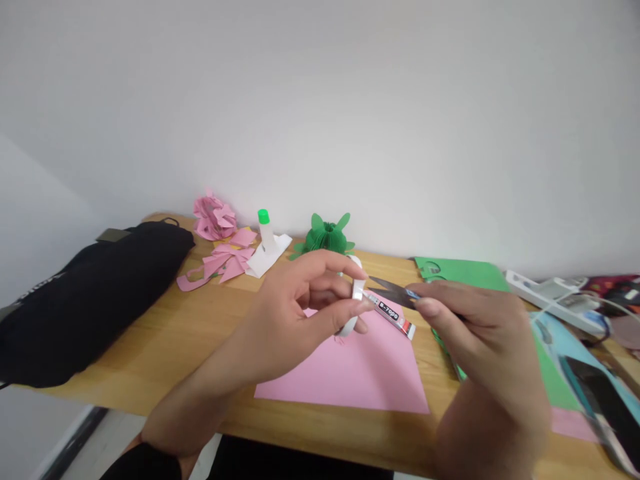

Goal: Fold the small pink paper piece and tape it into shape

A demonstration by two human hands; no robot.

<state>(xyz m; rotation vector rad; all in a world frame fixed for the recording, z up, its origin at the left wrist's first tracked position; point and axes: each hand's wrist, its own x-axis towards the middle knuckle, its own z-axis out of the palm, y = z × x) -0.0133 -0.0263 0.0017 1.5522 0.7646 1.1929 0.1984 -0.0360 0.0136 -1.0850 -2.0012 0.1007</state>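
Observation:
My left hand (285,313) is closed around a roll of white tape (347,327), with a short strip standing up between thumb and forefinger. In my right hand (485,333) is a pair of scissors (393,292). Their blades are parted and point left at the tape strip, close to my left fingertips; the handles are hidden in my fingers. Below both hands a sheet of pink paper (350,380) lies on the wooden table. A tube of glue (393,315) marked B-7000 rests across its upper part.
A green paper figure (326,239) sits near the wall. Left of it are a glue stick (265,227), pink paper scraps (230,260) and a crumpled pink paper flower (214,217). A black bag (95,293) lies left. Green sheets (470,270), a power strip (555,297) and a phone (603,400) lie right.

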